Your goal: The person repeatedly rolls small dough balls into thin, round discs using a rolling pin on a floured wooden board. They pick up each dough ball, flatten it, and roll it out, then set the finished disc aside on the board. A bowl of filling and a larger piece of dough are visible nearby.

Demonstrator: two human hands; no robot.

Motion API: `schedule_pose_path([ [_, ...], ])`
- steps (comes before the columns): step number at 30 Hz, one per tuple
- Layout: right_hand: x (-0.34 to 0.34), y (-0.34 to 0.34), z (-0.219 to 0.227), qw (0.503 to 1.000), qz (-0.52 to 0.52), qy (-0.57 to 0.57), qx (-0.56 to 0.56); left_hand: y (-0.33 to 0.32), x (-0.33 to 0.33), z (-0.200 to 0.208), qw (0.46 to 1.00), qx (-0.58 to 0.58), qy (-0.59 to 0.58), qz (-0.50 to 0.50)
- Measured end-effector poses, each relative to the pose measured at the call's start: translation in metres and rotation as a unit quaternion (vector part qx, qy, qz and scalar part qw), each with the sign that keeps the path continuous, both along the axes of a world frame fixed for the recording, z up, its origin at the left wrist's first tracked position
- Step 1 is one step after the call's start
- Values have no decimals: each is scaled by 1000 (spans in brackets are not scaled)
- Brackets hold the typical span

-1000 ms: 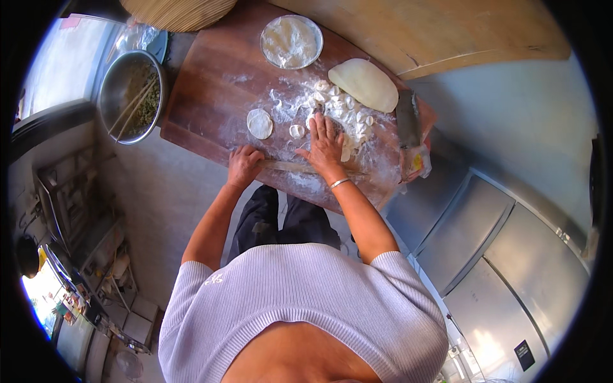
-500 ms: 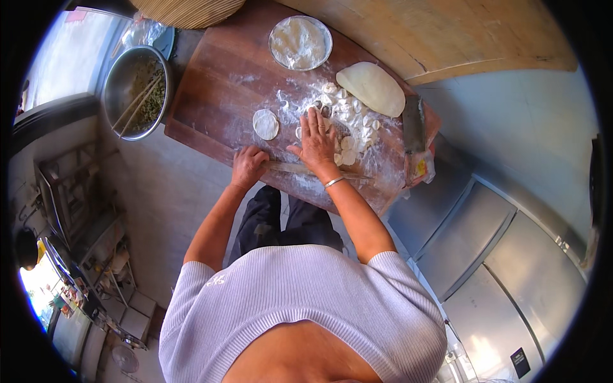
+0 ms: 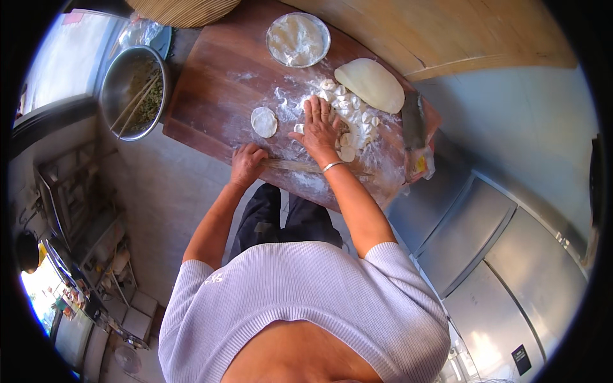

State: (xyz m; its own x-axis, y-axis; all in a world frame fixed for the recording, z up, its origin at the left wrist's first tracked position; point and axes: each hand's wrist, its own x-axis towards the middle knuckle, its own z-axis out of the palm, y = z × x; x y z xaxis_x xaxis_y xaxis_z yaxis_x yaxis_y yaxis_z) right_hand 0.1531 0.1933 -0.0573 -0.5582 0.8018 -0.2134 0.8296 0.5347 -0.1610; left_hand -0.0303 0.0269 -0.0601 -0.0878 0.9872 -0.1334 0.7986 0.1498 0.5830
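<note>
My left hand (image 3: 248, 165) is closed at the left end of a thin wooden rolling pin (image 3: 292, 166), which lies along the near edge of the wooden board (image 3: 211, 96). Flat and with fingers stretched out, my right hand (image 3: 319, 132) presses on floury dough pieces; whatever is under the palm is hidden. Several small dough pieces (image 3: 357, 118) lie scattered to its right, dusted with flour. Round rolled wrappers (image 3: 264, 122) rest on the board to the left of that hand. Beyond the pieces sits a large smooth lump of dough (image 3: 369, 85).
A glass bowl of flour (image 3: 298, 40) stands at the back. Off the board's left side is a steel bowl (image 3: 107, 96) with green filling and chopsticks (image 3: 135, 107). A broad dark blade (image 3: 413, 121) lies at the right edge beside a plastic packet (image 3: 420, 165).
My right hand has shifted slightly away from me over the dough pieces, its fingers closer together. My left hand stays on the rolling pin.
</note>
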Motion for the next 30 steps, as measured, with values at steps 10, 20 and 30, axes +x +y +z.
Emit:
schedule_pose_path([
  [10, 17, 0, 10, 983, 27, 180, 5, 2, -3, 4, 1000, 2, -7, 1],
  [20, 3, -11, 13, 912, -25, 350, -213, -9, 2, 0, 999, 38, 18, 16],
  [30, 12, 25, 8, 992, -36, 105, 57, -21, -21, -19, 985, 98, 135, 48],
])
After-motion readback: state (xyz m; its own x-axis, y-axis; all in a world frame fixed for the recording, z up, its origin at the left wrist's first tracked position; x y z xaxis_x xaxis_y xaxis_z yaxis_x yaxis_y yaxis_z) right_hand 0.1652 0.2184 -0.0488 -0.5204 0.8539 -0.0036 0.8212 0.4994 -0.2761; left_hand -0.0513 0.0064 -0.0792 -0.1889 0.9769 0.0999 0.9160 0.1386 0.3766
